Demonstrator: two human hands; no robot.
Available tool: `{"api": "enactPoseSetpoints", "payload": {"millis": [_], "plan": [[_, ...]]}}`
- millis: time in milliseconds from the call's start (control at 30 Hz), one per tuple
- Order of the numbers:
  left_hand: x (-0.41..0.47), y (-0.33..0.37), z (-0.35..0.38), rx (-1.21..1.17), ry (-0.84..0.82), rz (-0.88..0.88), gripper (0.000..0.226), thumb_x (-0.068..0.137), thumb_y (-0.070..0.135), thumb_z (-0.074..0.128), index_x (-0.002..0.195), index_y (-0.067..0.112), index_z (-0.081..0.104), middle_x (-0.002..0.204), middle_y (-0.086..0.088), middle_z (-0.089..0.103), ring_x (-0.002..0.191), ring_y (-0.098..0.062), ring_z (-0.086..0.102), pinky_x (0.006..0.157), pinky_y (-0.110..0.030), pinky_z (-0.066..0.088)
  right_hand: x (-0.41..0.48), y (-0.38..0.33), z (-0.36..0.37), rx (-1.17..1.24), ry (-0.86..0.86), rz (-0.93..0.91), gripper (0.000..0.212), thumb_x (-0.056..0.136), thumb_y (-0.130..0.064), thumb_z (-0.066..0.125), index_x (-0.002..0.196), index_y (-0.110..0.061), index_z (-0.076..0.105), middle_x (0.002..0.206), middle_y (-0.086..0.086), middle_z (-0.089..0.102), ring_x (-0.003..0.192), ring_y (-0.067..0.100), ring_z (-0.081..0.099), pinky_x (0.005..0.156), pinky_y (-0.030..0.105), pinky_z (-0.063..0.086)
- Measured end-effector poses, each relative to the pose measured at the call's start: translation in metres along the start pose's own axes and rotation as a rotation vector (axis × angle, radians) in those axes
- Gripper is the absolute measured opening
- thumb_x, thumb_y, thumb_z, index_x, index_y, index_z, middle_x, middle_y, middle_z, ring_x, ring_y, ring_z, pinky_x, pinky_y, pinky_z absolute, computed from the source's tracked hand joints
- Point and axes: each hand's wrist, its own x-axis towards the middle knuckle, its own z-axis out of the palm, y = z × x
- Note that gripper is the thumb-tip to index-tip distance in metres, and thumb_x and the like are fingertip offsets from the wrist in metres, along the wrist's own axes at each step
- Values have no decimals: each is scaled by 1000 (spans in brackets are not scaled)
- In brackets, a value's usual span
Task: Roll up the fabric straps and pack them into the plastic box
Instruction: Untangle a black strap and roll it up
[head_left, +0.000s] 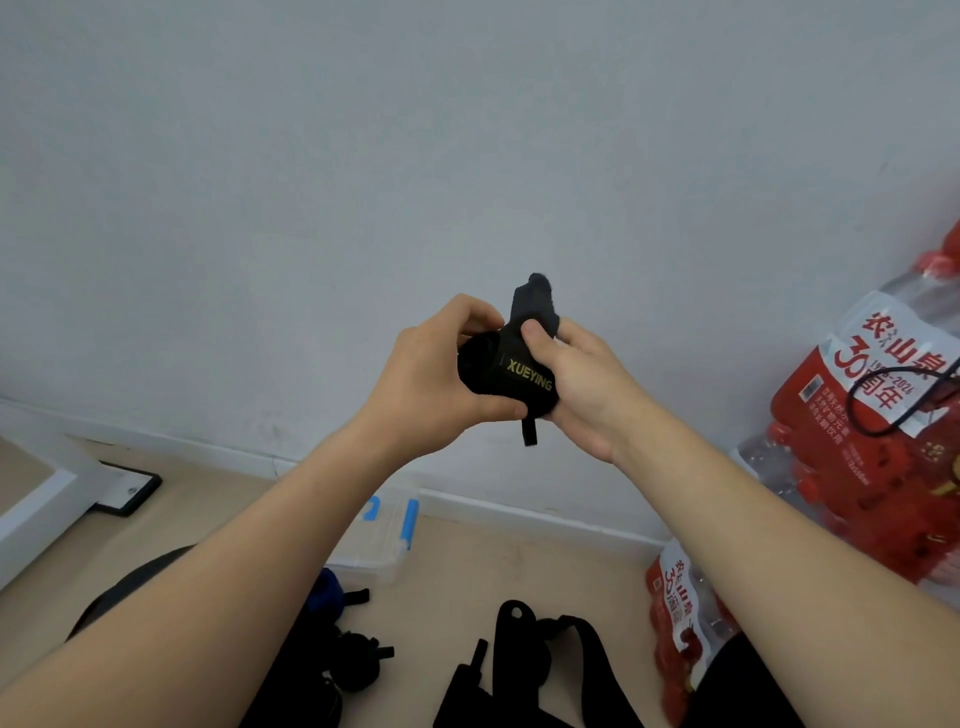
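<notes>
I hold a black fabric strap (506, 376) with yellow "XUEYING" lettering, mostly wound into a roll, up in front of the wall. My left hand (431, 374) grips the roll from the left, thumb under it. My right hand (576, 379) holds its right side, thumb pressing the loose grey end that sticks up. A short tab hangs below the roll. The clear plastic box (387, 540) with blue latches sits on the floor by the wall, partly hidden behind my left forearm. More black straps (524, 654) lie on the floor below.
Shrink-wrapped packs of red-labelled water bottles (862, 426) stand at the right against the wall, a smaller pack (680, 613) in front. A blue roll (330, 592) and small black rolls (358, 660) lie near the box. A white furniture leg (67, 483) stands at left.
</notes>
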Motion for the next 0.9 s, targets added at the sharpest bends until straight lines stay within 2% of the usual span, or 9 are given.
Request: {"api": "enactPoseSetpoints", "payload": {"millis": [67, 167, 233, 300, 400, 533, 667, 767, 900], "plan": [[0, 3, 4, -3, -58, -57, 60, 80, 25, 93, 129, 31, 59, 114, 9, 71, 98, -10, 72, 85, -31, 63, -2, 0, 1, -107, 104, -165, 18, 113, -25, 58, 127, -18, 67, 115, 9, 80, 106, 32, 79, 90, 58, 64], [1, 15, 4, -570, -263, -362, 36, 99, 31, 64, 134, 34, 63, 121, -5, 76, 104, -29, 79, 82, -47, 68, -5, 0, 4, -464, 181, -460, 11, 108, -24, 64, 113, -14, 64, 107, 4, 76, 100, 28, 74, 88, 57, 61], [4, 20, 0, -870, -253, -460, 37, 109, 40, 49, 134, 26, 72, 125, -12, 78, 111, -41, 78, 88, -52, 66, -8, -2, 6, -511, 201, -558, 16, 107, -21, 65, 110, -7, 58, 103, 7, 72, 98, 28, 70, 85, 54, 59], [5, 19, -1, -936, -213, -478, 49, 115, 48, 45, 140, 13, 68, 132, -17, 75, 117, -38, 76, 94, -52, 65, -11, -4, 6, -525, 181, -591, 19, 109, -23, 63, 110, -5, 56, 99, 7, 70, 94, 26, 68, 80, 49, 58], [5, 17, 1, -929, -168, -495, 41, 113, 30, 55, 143, 1, 58, 140, -24, 67, 117, -35, 76, 92, -52, 65, -16, -5, 5, -596, 132, -599, 19, 112, -28, 59, 114, -9, 58, 97, 1, 70, 88, 15, 66, 75, 37, 55], [9, 14, -4, -887, -113, -465, 33, 112, 24, 59, 134, -1, 62, 132, -26, 70, 108, -38, 79, 82, -47, 67, -14, -12, -1, -533, 82, -530, 23, 114, -28, 55, 119, -7, 64, 110, 9, 76, 104, 25, 72, 89, 44, 59], [7, 9, -4, -690, -183, -360, 31, 115, 30, 53, 125, 7, 70, 121, -20, 73, 107, -34, 79, 83, -43, 67, -12, -11, -7, -498, 157, -502, 33, 110, -28, 64, 92, -5, 79, 85, 21, 72, 76, 25, 69, 69, 40, 52], [2, 12, 2, -613, -202, -286, 40, 116, 44, 44, 124, 13, 69, 114, -12, 78, 104, -31, 79, 82, -35, 65, -10, -6, -11, -475, 197, -517, 23, 103, -28, 75, 89, -14, 85, 75, 9, 76, 72, 22, 74, 66, 37, 56], [-2, 7, 4, -292, -149, -104, 39, 93, 37, 84, 116, 19, 58, 100, -3, 73, 86, -15, 73, 75, -30, 62, -12, -6, -14, -321, 123, -457, 6, 96, -24, 83, 94, -20, 87, 83, 4, 83, 79, 24, 81, 68, 35, 65]]}}
